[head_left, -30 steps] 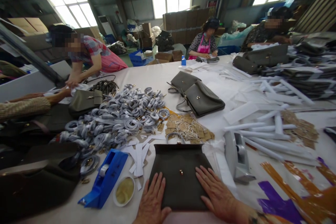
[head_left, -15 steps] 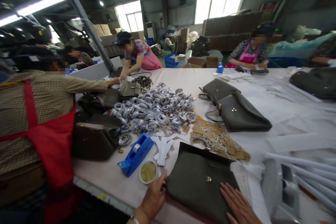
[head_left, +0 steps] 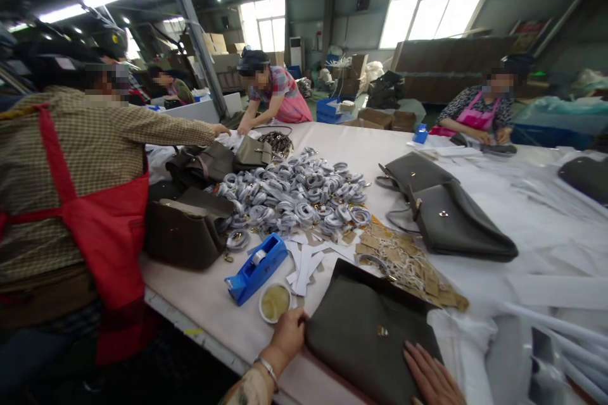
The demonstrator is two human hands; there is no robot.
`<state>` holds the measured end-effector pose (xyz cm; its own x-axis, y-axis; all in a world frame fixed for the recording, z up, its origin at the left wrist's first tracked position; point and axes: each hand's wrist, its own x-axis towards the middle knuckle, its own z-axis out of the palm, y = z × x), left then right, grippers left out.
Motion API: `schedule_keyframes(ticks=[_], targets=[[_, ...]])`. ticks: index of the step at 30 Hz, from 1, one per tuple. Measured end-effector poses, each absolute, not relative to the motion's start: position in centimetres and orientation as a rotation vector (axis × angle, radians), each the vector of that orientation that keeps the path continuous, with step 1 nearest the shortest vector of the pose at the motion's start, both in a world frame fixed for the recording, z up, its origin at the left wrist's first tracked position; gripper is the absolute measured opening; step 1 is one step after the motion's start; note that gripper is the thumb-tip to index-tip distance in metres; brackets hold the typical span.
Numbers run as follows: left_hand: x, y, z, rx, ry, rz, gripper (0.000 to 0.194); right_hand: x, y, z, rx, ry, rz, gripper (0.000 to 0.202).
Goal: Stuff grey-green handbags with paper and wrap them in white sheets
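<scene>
A dark olive bag with a small gold clasp lies on the table at the front. My left hand is at its left edge, fingers curled together; what they pinch, if anything, is hidden. Flat on the bag's lower right part rests my right hand, fingers stretched out. Just beyond my left hand stands a round tub with yellowish contents. Beside it is a blue tape dispenser.
Coiled wrapped straps form a heap mid-table, with brown tags nearer me. More bags lie at the right and another bag at the left. A person in a red apron reaches across; others work beyond.
The view has turned slightly left, so things appear further right. My left hand's fingers have curled in more at the bag's edge. My right hand stays flat on the bag.
</scene>
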<state>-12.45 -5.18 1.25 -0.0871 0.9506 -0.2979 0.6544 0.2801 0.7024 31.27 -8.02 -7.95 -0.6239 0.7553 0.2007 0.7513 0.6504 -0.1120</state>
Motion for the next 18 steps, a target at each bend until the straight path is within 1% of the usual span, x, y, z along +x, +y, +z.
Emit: schedule_keyframes(ticks=[4, 5, 7, 8, 9, 10, 11, 12, 13, 14, 15, 16, 18], targets=[[-12.5, -5.7, 4.1, 1.593, 1.886, 0.322, 0.023, 30.6, -8.3, -6.5, -1.262, -2.643, 0.194, 0.08], [-12.1, -5.8, 5.0, 1.661, 1.924, 0.307, 0.027, 30.3, -8.4, -5.9, -1.284, -2.649, 0.248, 0.079], [-10.6, -5.7, 6.8, 1.997, 1.98, 0.435, 0.039, 29.9, -8.3, -4.5, -1.338, -2.654, 0.355, 0.078], [-9.4, -5.5, 7.5, 2.236, 1.884, 0.535, 0.041, 29.7, -8.2, -3.7, -1.368, -2.644, 0.405, 0.078], [-8.0, -5.2, 7.9, 2.473, 1.679, 0.609, 0.042, 29.6, -8.2, -3.1, -1.391, -2.629, 0.447, 0.078], [-6.4, -4.7, 7.9, 2.672, 1.397, 0.61, 0.043, 29.4, -8.1, -2.4, -1.401, -2.612, 0.481, 0.078], [-4.8, -4.3, 7.6, 2.8, 1.111, 0.554, 0.047, 29.4, -8.1, -2.0, -1.4, -2.596, 0.509, 0.078], [-3.4, -3.8, 7.0, 2.864, 0.891, 0.454, 0.058, 29.3, -8.2, -1.6, -1.397, -2.573, 0.526, 0.077], [-2.3, -3.5, 6.0, 2.88, 0.777, 0.338, 0.073, 29.2, -8.3, -1.4, -1.398, -2.541, 0.528, 0.075], [-1.5, -3.2, 4.8, 2.881, 0.747, 0.231, 0.086, 29.2, -8.5, -1.4, -1.413, -2.494, 0.515, 0.074], [-1.0, -3.0, 3.5, 2.871, 0.784, 0.149, 0.095, 29.1, -8.8, -1.6, -1.442, -2.428, 0.49, 0.072], [-0.9, -3.0, 2.2, 2.865, 0.827, 0.099, 0.101, 29.1, -9.2, -1.8, -1.485, -2.336, 0.452, 0.07], [-1.2, -3.1, 0.2, 2.87, 0.888, 0.07, 0.105, 29.2, -10.2, -2.5, -1.606, -2.111, 0.394, 0.068]])
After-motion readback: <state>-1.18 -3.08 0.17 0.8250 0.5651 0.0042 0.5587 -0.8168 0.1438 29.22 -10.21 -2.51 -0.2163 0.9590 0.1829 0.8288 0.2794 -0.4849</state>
